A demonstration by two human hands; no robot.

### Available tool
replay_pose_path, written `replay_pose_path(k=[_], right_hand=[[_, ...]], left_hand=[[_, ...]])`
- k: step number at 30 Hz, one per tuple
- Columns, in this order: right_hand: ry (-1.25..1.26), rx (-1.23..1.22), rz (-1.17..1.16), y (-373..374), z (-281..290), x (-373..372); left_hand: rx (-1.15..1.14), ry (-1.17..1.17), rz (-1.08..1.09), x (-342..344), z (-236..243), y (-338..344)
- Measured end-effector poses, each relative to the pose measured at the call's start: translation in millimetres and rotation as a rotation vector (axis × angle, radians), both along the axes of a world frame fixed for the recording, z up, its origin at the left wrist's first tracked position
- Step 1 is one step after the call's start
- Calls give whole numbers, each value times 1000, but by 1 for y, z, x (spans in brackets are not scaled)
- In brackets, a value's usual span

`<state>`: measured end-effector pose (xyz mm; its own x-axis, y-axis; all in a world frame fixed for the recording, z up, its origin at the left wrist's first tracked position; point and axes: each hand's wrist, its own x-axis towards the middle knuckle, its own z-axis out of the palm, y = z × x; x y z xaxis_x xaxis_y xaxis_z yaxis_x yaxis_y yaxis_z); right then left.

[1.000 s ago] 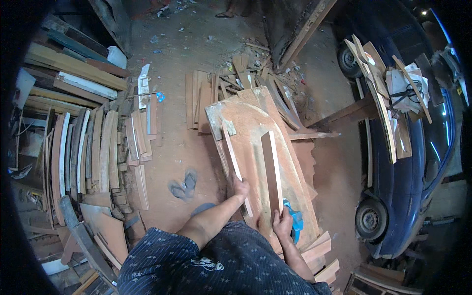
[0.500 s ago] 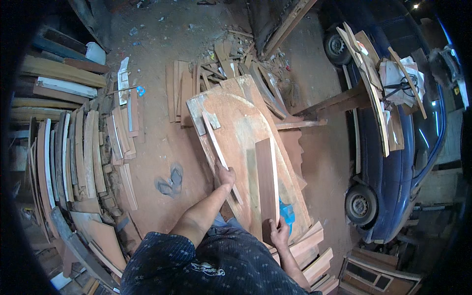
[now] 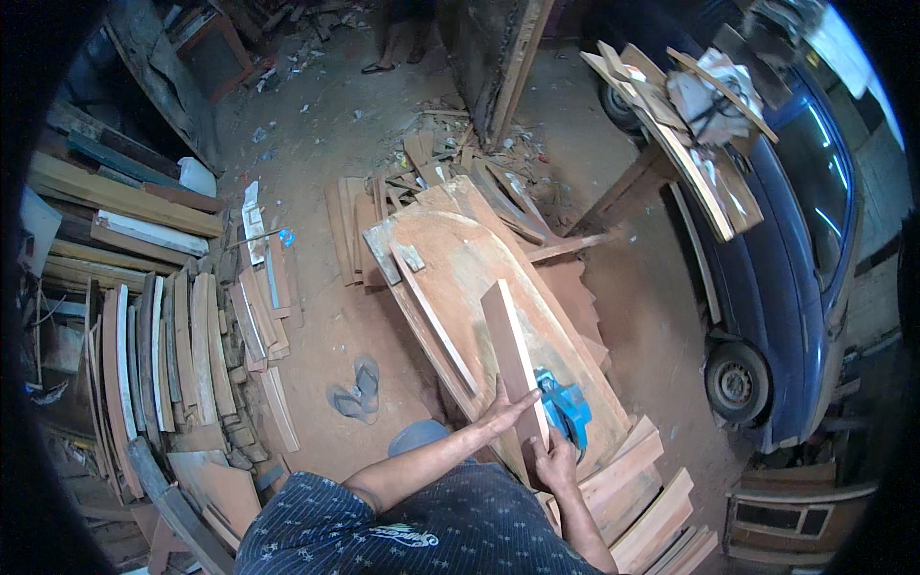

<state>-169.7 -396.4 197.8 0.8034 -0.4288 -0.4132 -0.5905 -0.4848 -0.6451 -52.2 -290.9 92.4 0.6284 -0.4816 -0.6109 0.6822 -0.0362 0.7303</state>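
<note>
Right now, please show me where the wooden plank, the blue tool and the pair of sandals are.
wooden plank (image 3: 506,335): head view, upper half of its face.
blue tool (image 3: 567,407): head view, its body.
pair of sandals (image 3: 356,391): head view, the soles.

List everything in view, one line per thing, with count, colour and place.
wooden plank: one, reddish brown, on the workbench, under both hands
workbench top: one, pale brown, centre
thin batten: one, light wood, lying on the bench left of the plank
blue power tool: one, blue, right of the plank
sandals: two, grey, on the dirt floor
stacked boards: many, brown, left side
offcuts: several, tan, lower right
car: one, dark blue, right
left hand: one, flat on the plank
right hand: one, at the plank's near end
</note>
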Motion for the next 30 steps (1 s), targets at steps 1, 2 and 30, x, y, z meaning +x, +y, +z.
replay_pose_path(k=[1, 2, 30], right_hand=[[-46, 71, 26, -5, -2, -19], [-89, 136, 49, -15, -6, -40], [-274, 500, -597, -88, 7, -428]], left_hand=[[-31, -2, -16, -12, 5, 0], [-69, 2, -36, -25, 17, -2], [-102, -105, -88, -277, -2, 9]])
